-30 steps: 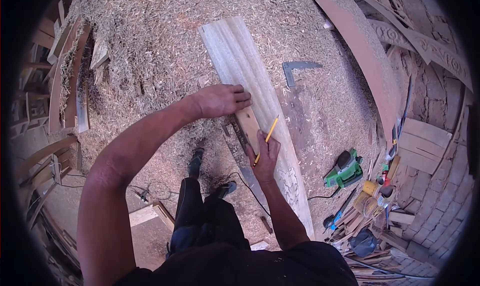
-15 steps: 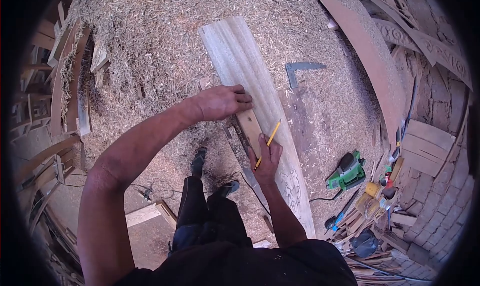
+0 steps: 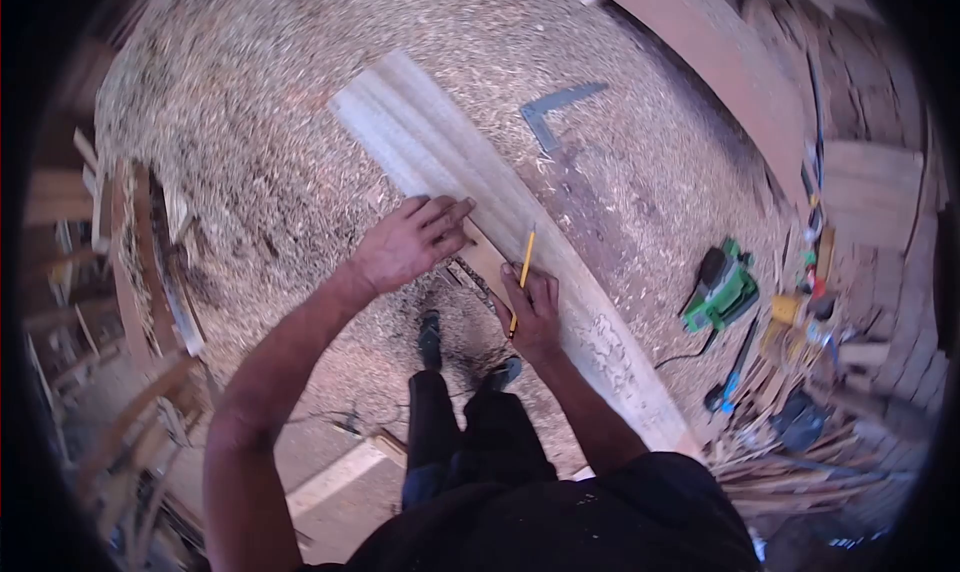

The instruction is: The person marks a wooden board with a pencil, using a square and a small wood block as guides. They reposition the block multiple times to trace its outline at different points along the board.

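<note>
A long pale wooden plank (image 3: 470,162) lies slanted on the shavings, with wavy grain near its lower end. Along its left edge is a narrower wood strip (image 3: 486,257), partly under both hands. My left hand (image 3: 405,242) rests with fingers spread at the strip's upper end and the plank's edge. Lower down, my right hand (image 3: 533,312) holds a yellow pencil (image 3: 527,257) between thumb and fingers, its dark tip pointing up and away. That hand also lies against the strip and plank.
A metal try square (image 3: 545,117) lies beyond the plank. To the right are a green power planer (image 3: 722,287) with a cord and a pile of wood offcuts (image 3: 790,462). Curved boards (image 3: 700,62) line the right side; more wood (image 3: 140,262) stands left. Shavings (image 3: 250,122) cover the floor.
The view has turned, so the plank lies more slanted. My left hand's fingers have spread and its grip on the strip has loosened. The pencil stays in my right hand, now more upright.
</note>
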A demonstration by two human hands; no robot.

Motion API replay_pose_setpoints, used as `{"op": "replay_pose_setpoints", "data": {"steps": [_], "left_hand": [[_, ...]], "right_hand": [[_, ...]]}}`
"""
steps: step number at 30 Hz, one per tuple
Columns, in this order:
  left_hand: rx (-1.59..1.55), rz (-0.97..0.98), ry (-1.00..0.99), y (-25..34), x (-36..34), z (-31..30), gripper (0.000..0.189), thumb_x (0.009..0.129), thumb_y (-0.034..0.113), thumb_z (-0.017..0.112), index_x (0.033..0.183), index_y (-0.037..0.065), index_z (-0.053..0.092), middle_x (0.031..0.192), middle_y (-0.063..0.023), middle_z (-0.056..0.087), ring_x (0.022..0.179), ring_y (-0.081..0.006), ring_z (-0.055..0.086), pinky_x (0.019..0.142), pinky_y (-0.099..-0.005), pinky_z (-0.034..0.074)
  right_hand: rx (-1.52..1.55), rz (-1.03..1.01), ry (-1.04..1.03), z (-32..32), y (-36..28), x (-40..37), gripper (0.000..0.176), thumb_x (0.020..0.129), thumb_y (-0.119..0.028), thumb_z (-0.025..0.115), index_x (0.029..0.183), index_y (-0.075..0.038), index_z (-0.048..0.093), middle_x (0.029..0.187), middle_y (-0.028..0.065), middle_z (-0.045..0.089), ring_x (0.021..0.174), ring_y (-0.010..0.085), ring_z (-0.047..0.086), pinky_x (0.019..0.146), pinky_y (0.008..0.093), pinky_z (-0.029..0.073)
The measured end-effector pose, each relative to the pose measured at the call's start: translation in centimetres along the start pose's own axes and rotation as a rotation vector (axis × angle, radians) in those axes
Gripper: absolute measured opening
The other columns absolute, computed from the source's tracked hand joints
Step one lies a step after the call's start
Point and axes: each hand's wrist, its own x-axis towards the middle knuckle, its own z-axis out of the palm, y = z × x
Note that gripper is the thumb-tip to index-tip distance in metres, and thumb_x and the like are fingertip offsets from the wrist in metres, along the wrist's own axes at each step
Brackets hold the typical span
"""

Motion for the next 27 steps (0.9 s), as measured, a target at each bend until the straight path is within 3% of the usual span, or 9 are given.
{"op": "replay_pose_setpoints", "data": {"steps": [5, 6, 10, 17, 23, 24, 27], "left_hand": [[0.033, -0.07, -0.109, 1.9, 0.6, 0.2, 0.048, 0.093, 0.017, 0.063, 0.141, 0.013, 0.067, 0.144, -0.0171, 0.06, 0.132, -0.033, 0.06, 0.114, -0.045, 0.051], [0.094, -0.056, -0.061, 2.3, 1.0, -0.1, 0.048, 0.093, 0.018, 0.063, 0.14, 0.013, 0.066, 0.139, -0.0179, 0.062, 0.125, -0.0332, 0.063, 0.104, -0.0442, 0.057], [0.223, 0.023, -0.066, 4.1, 2.4, -1.0, 0.043, 0.096, 0.019, 0.064, 0.136, 0.004, 0.065, 0.126, -0.0191, 0.065, 0.108, -0.0362, 0.069, 0.082, -0.04, 0.065], [0.369, 0.07, -0.078, 5.2, 2.2, 0.3, 0.043, 0.098, 0.023, 0.062, 0.135, 0.003, 0.067, 0.121, -0.0215, 0.065, 0.114, -0.0423, 0.069, 0.084, -0.0405, 0.067], [0.393, 0.086, -0.101, 5.3, 2.2, 0.2, 0.043, 0.099, 0.024, 0.061, 0.136, 0.003, 0.066, 0.121, -0.0236, 0.065, 0.115, -0.0443, 0.069, 0.084, -0.0412, 0.068], [0.385, 0.089, -0.101, 5.2, 2.2, 0.3, 0.044, 0.099, 0.024, 0.061, 0.136, 0.002, 0.066, 0.122, -0.0239, 0.065, 0.115, -0.0445, 0.069, 0.084, -0.0413, 0.068], [0.37, 0.091, -0.096, 5.0, 2.1, 0.6, 0.045, 0.098, 0.025, 0.061, 0.137, 0.002, 0.066, 0.123, -0.0247, 0.065, 0.115, -0.0449, 0.07, 0.085, -0.0415, 0.068]], "right_hand": [[0.038, 0.048, -0.001, -1.0, -0.4, 0.1, 0.073, 0.087, -0.012, 0.087, 0.155, -0.008, 0.062, 0.133, 0.0135, 0.062, 0.12, 0.0363, 0.06, 0.102, 0.0475, 0.056], [0.036, 0.054, -0.002, -1.1, -0.4, -0.1, 0.072, 0.087, -0.013, 0.087, 0.155, -0.009, 0.062, 0.132, 0.0128, 0.062, 0.119, 0.0357, 0.06, 0.101, 0.0467, 0.056], [0.028, 0.051, 0.013, -1.1, -0.2, -0.2, 0.071, 0.089, -0.016, 0.086, 0.155, -0.01, 0.062, 0.128, 0.0109, 0.062, 0.116, 0.0335, 0.06, 0.099, 0.0454, 0.057], [0.076, 0.064, -0.019, -2.5, 0.1, 0.5, 0.064, 0.091, -0.021, 0.084, 0.15, -0.006, 0.064, 0.127, 0.0107, 0.065, 0.115, 0.0315, 0.06, 0.097, 0.0472, 0.055], [0.507, 0.153, 0.117, -5.0, 1.3, 3.7, 0.046, 0.1, -0.012, 0.066, 0.145, -0.003, 0.065, 0.113, 0.0178, 0.078, 0.105, 0.0367, 0.068, 0.101, 0.054, 0.051], [0.575, 0.16, 0.14, -3.9, 2.0, 4.5, 0.037, 0.101, -0.014, 0.066, 0.136, -0.002, 0.071, 0.107, 0.0187, 0.079, 0.097, 0.0382, 0.073, 0.098, 0.0505, 0.054], [0.772, 0.244, -0.036, -1.8, 3.4, 7.7, 0.029, 0.102, -0.017, 0.068, 0.125, -0.003, 0.077, 0.105, 0.0191, 0.08, 0.094, 0.0374, 0.076, 0.091, 0.0469, 0.058]]}}
